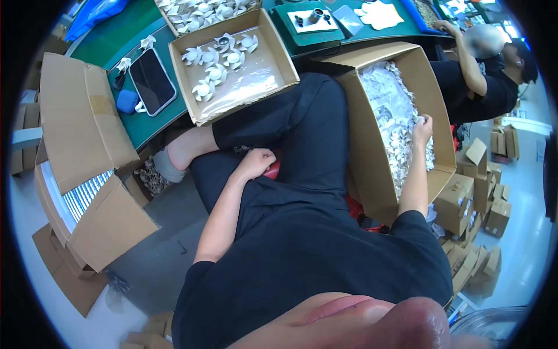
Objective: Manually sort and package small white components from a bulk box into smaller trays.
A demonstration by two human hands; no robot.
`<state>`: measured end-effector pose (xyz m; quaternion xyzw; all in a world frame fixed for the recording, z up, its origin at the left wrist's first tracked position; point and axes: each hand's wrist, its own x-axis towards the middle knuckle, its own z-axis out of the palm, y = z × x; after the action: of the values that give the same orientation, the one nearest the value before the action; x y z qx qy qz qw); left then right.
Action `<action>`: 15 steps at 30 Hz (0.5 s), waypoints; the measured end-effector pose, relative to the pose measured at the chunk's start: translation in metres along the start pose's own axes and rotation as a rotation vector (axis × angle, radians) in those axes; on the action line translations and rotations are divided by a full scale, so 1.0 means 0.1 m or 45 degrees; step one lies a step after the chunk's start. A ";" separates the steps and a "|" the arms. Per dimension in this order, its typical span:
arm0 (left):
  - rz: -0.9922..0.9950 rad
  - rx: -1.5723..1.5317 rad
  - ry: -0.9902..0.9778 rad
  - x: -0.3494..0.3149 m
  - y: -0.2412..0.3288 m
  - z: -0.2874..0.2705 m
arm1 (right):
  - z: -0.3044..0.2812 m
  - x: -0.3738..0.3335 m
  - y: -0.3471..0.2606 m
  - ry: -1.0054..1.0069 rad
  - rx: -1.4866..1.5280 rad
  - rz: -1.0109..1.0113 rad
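Note:
My left hand rests on my lap with its fingers curled in, and nothing shows in it. Over on the right, my right hand reaches into a deep cardboard box beside my leg. Its fingers are closed around a small white plastic part, mostly covered by the hand. Many similar white parts fill the box, partly under a clear plastic bag. In front of me, a shallow cardboard box on the table's edge holds several white bladed fan wheels, grouped toward its left side.
A phone and a blue earphone case lie on the green table. An open carton stands at left. Another box of white parts and a green fixture sit farther back. A co-worker sits at far right.

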<state>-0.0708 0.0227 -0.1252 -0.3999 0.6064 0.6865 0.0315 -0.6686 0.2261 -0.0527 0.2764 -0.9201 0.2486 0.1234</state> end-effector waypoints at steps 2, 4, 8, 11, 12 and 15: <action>0.005 0.025 -0.007 -0.01 0.02 -0.01 | 0.05 0.16 -0.30 -0.155 0.509 0.162; 0.004 0.026 0.005 -0.03 -0.02 -0.01 | -0.02 0.24 -1.02 -0.435 1.186 0.262; 0.022 0.046 0.009 -0.06 -0.05 -0.01 | -0.28 0.10 -2.80 -0.776 1.533 0.023; 0.034 0.044 0.012 -0.06 -0.03 -0.01 | -0.14 0.08 -3.63 -0.958 1.622 -0.183; 0.055 0.036 0.010 -0.05 -0.02 -0.01 | 0.01 0.12 -3.77 -0.960 1.626 -0.192; 0.090 0.003 0.032 -0.07 -0.03 -0.03 | 0.44 0.22 -4.16 -1.076 1.651 -0.228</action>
<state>-0.0630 0.0241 -0.1229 -0.3868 0.6215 0.6813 -0.0001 -0.4532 -0.1077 0.0804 0.4380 -0.5341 0.5994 -0.4044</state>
